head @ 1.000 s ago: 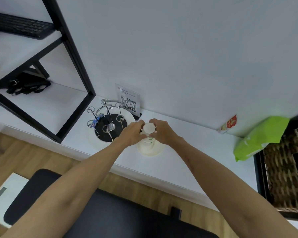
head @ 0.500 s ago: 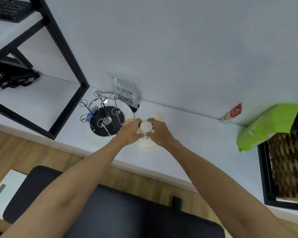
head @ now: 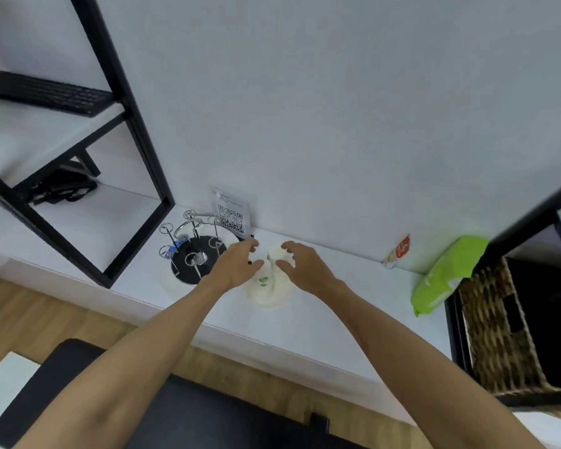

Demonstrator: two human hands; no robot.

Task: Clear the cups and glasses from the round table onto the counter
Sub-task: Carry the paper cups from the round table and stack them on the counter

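A plain white wall (head: 337,108) is seen behind the white counter (head: 305,322) — a black-framed shelf (head: 133,140) is set at its left end, wood flooring (head: 46,315) below it.

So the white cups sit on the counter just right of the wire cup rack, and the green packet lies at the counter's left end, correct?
Not quite. The head view shows the green packet at the counter's right end, beside the wicker basket. The white cups do sit just right of the wire cup rack.
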